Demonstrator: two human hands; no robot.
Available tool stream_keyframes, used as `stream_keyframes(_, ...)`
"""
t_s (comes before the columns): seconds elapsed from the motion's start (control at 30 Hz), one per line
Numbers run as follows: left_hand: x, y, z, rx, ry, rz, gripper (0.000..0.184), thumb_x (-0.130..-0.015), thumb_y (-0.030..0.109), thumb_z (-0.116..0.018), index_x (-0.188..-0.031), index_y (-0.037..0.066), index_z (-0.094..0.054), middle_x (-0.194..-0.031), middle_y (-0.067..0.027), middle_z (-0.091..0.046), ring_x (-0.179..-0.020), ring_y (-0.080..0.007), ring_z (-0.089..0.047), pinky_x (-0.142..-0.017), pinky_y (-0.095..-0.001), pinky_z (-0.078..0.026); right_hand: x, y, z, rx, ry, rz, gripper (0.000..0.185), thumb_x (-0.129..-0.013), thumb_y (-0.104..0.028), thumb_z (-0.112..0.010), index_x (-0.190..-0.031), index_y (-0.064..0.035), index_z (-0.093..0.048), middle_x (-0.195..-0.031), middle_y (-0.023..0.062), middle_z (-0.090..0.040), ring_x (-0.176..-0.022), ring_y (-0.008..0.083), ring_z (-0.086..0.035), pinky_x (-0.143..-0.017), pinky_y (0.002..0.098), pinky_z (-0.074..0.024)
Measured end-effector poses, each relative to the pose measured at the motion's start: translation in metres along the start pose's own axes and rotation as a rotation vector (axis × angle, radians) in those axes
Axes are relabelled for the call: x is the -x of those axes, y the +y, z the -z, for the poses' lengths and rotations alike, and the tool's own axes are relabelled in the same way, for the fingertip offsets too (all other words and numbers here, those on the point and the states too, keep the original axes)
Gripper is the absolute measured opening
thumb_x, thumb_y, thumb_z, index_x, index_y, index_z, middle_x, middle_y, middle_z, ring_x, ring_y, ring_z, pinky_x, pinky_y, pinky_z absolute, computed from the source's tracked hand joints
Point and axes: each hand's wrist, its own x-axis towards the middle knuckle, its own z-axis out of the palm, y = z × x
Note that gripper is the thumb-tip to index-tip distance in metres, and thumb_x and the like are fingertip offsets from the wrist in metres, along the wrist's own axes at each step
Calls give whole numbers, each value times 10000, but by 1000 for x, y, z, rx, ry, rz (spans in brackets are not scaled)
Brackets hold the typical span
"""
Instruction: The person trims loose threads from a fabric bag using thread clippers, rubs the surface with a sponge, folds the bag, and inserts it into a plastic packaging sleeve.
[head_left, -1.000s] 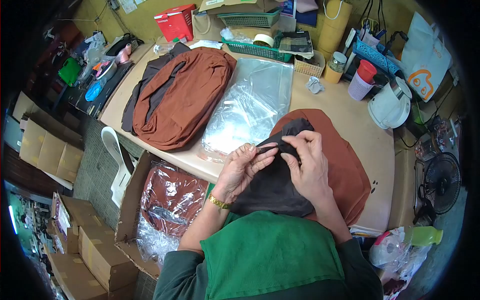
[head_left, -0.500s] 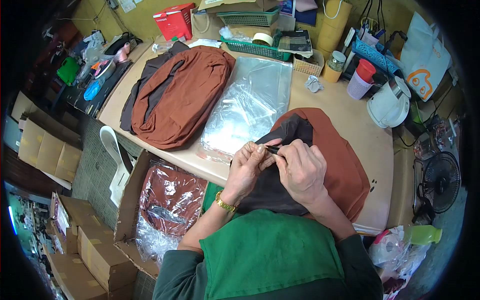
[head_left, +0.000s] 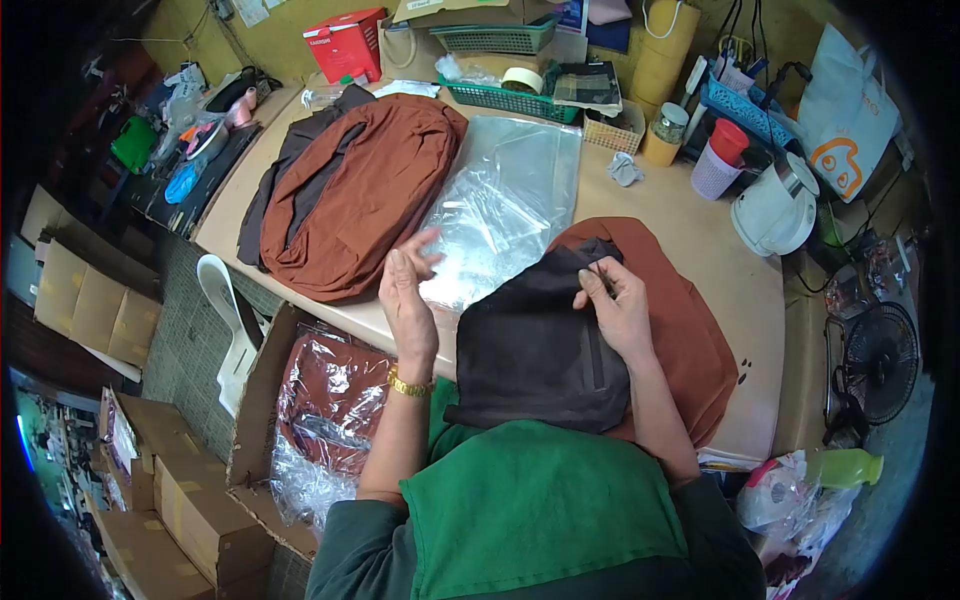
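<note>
Dark brown cloth, smooth and wide, lies on the beige table directly in front of the person. Rust-brown cloth spreads along its right side. The right hand is at the upper part of the dark brown cloth, with fingers bent and thumb close to them; whether they pinch the fabric, I cannot tell. The left hand is raised, open and apart from the cloth. Near it are a soft rust-brown fabric bag and flat clear plastic sheets. Beside the left forearm, an opened brown cardboard box contains a rust-brown article wrapped in shiny clear plastic.
</note>
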Motion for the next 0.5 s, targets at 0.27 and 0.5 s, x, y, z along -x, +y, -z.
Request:
stream_keyframes(0.27,22,-28,-18,-866,-290,8,171,-940,163,-666,-1043,26,-670,-843,-108,-682,-723,-194,-658,-670,-312,-516,-15,-3,8,-94,236,106,206,-1005,-172,-595,-850,-38,-575,-780,-26,-578,-731,64,-570,-709,231,-453)
stream_keyframes(0.5,19,-43,80,-583,5,149,426,-1046,375,-488,-844,26,-626,-686,24,-510,-641,-64,-483,-575,-241,-403,-32,20,76,-255,580,42,141,-1000,-208,-619,-908,-116,-564,-640,-76,-444,-446,-1,-302,-399,208,-213)
